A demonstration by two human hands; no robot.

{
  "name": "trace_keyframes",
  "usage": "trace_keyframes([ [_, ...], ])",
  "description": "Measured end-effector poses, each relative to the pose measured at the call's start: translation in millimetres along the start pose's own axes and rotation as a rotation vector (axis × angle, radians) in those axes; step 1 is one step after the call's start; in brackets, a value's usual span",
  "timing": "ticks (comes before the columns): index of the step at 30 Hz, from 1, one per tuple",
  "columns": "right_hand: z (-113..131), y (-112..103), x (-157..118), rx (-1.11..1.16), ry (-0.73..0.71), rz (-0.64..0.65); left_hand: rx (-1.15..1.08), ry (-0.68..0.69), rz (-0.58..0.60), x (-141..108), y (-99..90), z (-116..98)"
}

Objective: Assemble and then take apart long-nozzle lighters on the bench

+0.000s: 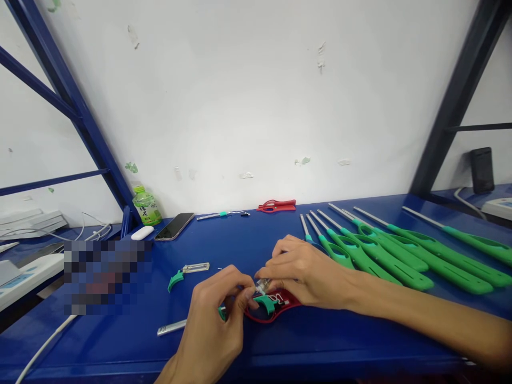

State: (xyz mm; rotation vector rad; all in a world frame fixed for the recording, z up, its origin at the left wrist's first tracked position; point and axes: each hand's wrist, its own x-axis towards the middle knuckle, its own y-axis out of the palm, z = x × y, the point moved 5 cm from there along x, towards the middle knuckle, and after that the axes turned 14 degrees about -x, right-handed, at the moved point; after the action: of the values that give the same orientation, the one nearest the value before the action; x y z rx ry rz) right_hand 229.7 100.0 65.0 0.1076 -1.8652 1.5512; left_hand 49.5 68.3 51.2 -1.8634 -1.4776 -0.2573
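Where the hands meet: red shell point(294, 302); left hand point(218, 314) pinching its end, right hand point(298, 272) gripping a clear part point(263, 286) above it.
Wire point(276, 296): may spring out of place if the clear part twists.
Table point(236, 234), right: green lighters point(416, 242).

We are reading this as a workshop | blue workbench point(120, 341) is standing against scuffed white wall point(240, 96) | green lighters point(412, 260) are lying grouped | 1 red casing point(291, 301) is baring its inner parts

Head camera looks forward and down at hands point(300, 272)
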Motion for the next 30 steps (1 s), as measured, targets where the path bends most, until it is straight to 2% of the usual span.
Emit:
trace_keyframes([
  [12, 1, 1, 1, -0.072, -0.018, 0.046, -0.016, -0.025, 0.003, 2, 4.3, 0],
  [18, -3, 0, 3, -0.095, -0.029, 0.067, -0.022, -0.042, -0.006, 8, -0.9, -2],
  [24, -11, -7, 1, -0.095, 0.03, 0.168, -0.016, 0.04, -0.058, 13, -4.3, -3],
  [30, -12, -21, -5, -0.051, 0.146, 0.258, 0.175, 0.191, 0.096, 3, 13.8, -2],
])
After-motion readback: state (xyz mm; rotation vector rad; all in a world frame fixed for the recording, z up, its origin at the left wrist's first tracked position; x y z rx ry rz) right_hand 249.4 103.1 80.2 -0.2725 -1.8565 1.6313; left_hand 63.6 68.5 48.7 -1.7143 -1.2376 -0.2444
